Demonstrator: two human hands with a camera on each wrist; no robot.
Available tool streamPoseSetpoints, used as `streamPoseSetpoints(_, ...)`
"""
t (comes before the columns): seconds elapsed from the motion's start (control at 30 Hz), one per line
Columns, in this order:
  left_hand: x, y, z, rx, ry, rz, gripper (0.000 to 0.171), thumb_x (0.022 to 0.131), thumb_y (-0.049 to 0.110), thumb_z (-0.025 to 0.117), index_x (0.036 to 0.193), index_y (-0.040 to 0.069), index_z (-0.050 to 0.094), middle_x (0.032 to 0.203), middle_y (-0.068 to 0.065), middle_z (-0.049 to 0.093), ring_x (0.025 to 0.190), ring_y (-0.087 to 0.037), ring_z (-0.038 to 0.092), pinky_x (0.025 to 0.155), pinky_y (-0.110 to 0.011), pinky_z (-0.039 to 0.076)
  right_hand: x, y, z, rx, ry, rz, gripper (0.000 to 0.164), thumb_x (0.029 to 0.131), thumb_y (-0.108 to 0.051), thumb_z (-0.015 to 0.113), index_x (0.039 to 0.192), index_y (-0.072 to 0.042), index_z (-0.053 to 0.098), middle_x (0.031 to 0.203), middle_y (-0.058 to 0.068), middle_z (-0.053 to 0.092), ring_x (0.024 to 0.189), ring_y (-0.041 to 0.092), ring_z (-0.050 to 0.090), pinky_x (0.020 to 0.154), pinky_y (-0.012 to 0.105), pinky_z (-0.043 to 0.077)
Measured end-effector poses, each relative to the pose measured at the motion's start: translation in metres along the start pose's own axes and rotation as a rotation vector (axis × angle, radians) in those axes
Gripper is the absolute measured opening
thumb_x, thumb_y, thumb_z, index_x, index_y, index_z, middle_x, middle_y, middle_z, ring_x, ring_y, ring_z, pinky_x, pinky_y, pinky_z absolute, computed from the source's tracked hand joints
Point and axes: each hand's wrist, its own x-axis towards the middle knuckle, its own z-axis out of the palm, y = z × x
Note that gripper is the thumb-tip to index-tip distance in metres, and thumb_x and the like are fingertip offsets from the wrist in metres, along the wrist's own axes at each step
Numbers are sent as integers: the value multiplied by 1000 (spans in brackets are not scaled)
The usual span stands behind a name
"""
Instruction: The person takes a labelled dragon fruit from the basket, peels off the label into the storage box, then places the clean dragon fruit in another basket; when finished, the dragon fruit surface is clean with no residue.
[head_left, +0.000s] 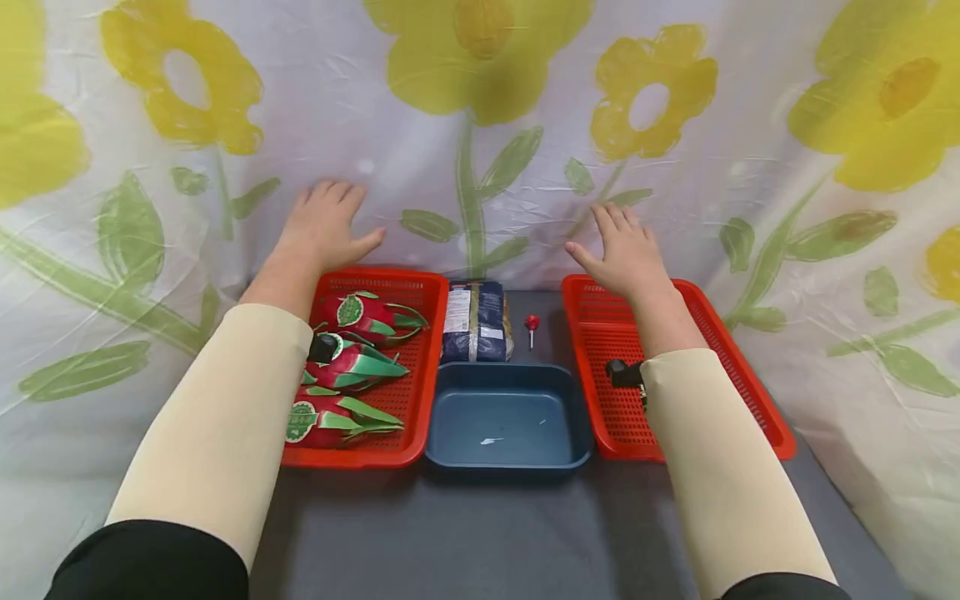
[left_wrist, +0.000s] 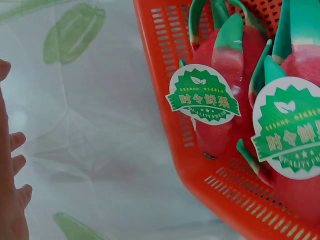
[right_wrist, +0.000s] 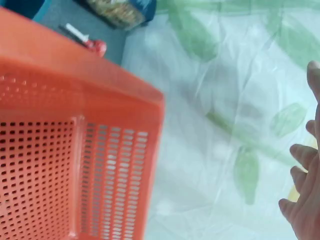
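My left hand is held out above the far end of the left red basket, fingers spread and holding nothing. In that basket lie three dragon fruits with green tips and round green-and-white stickers; the left wrist view shows two of them close up. Over the far side of the right red basket my right hand also reaches forward with loosely straight fingers and nothing in it. Part of the right basket's inside is hidden by my forearm.
Between the baskets stands a blue-grey plastic basin with a small white mark on its bottom. Behind it are a dark blue printed bag and a red lollipop on the grey table. A flowered curtain hangs at the back.
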Motion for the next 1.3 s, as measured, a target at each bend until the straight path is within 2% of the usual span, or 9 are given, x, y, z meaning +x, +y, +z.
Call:
streamPoseSetpoints(0.17, -6, 5, -8, -31, 76, 81, 76, 101, 49, 51, 156, -1, 36, 155, -25, 38, 144, -45, 30, 120, -57, 20, -6, -7, -6, 41, 52, -72, 89, 99, -62, 50, 165, -11, 20, 166, 17, 25, 154, 39, 13, 121, 62, 8)
streamPoseSetpoints(0.33, -27, 9, -18, -93, 175, 136, 71, 99, 43, 58, 154, 0, 42, 150, -24, 46, 141, -43, 38, 118, -55, 27, -12, -23, -10, 73, 105, -159, 87, 96, -57, 60, 163, -11, 27, 164, 16, 30, 154, 37, 17, 120, 62, 14)
streamPoseSetpoints(0.6, -60, 16, -24, -171, 447, 307, 67, 90, 36, 66, 145, 0, 55, 134, -25, 60, 126, -43, 52, 109, -55, 40, -35, -46, -12, 114, 168, -265, 88, 93, -53, 69, 160, -9, 33, 162, 17, 35, 153, 36, 21, 122, 57, 15)
streamPoseSetpoints(0.67, -68, 19, -25, -190, 489, 339, 67, 88, 36, 66, 144, 0, 57, 131, -25, 61, 124, -44, 54, 107, -56, 41, -41, -52, -12, 115, 174, -277, 89, 92, -53, 70, 160, -10, 34, 162, 16, 35, 153, 35, 22, 122, 56, 14)
streamPoseSetpoints(0.83, -96, 27, -26, -235, 546, 362, 66, 88, 36, 65, 143, 1, 57, 130, -24, 62, 121, -44, 56, 106, -55, 42, -59, -68, -11, 155, 201, -307, 89, 90, -52, 74, 159, -10, 37, 162, 12, 37, 152, 32, 25, 122, 56, 16)
streamPoseSetpoints(0.93, -114, 26, -18, -271, 619, 382, 66, 91, 42, 61, 142, 1, 59, 128, -24, 64, 119, -44, 57, 106, -53, 43, -70, -76, -6, 231, 199, -319, 88, 89, -48, 76, 159, -11, 38, 161, 10, 38, 152, 29, 26, 122, 53, 19)
streamPoseSetpoints(1.03, -136, 21, -8, -287, 675, 380, 68, 94, 51, 55, 140, 0, 61, 126, -23, 65, 115, -44, 58, 108, -43, 43, -82, -84, 1, 325, 176, -325, 87, 89, -43, 78, 159, -13, 38, 162, 8, 38, 152, 27, 27, 121, 52, 24)
streamPoseSetpoints(1.17, -167, 16, -1, -292, 690, 338, 70, 96, 55, 54, 138, 0, 62, 124, -23, 65, 113, -43, 59, 112, -27, 37, -100, -93, 10, 426, 136, -323, 86, 89, -40, 79, 160, -14, 37, 163, 5, 36, 153, 25, 24, 121, 51, 25)
streamPoseSetpoints(1.3, -195, 15, 4, -320, 730, 307, 70, 95, 55, 56, 135, -2, 64, 122, -25, 65, 109, -44, 59, 112, -21, 33, -113, -99, 17, 497, 115, -306, 84, 90, -39, 79, 160, -18, 38, 162, 0, 37, 152, 21, 26, 119, 51, 29)
